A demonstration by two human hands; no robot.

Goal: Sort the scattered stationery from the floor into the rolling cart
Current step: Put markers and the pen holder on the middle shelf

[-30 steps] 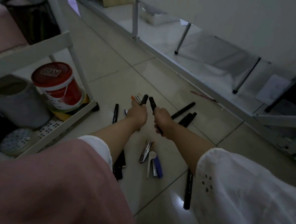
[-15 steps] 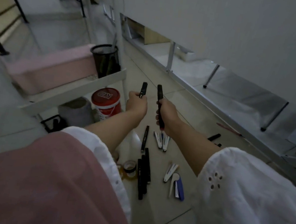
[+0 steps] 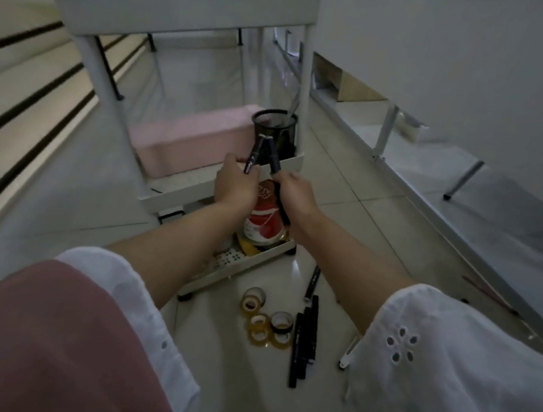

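**A:** In the head view, you have a black marker in each hand. Your left hand [image 3: 236, 185] has its fingers [image 3: 231, 162] pinched round the left marker [image 3: 255, 155], and your right hand [image 3: 293, 196] is wrapped round the right marker [image 3: 275, 178]. Both tips lean in toward each other just in front of the black mesh pen cup [image 3: 274, 133] on the middle shelf of the rolling cart [image 3: 184, 18].

**B:** So how would you finish this step?

**A:** I'd say lift both tips above the cup's rim first, since they sit against its near wall now. Then drop them in one at a time; two at once could jam at the mouth or tip the light cup. Let go only when a marker stands inside.

**B:** What do the containers hold?

**A:** The cup already has one thin stick-like thing leaning in it; I can't tell what. Left of it, touching or nearly so, lies a pink box [image 3: 189, 139], shut, contents hidden. On the bottom shelf a red and white tub [image 3: 262, 225] stands under your hands, lid on, with a yellow ring beside it.

**B:** And what remains on the floor?

**A:** Near you, tape rolls [image 3: 266, 322] in a cluster, a row of black markers [image 3: 305, 338] to their right, and a white pen [image 3: 349, 352] further right, so much sorting is left
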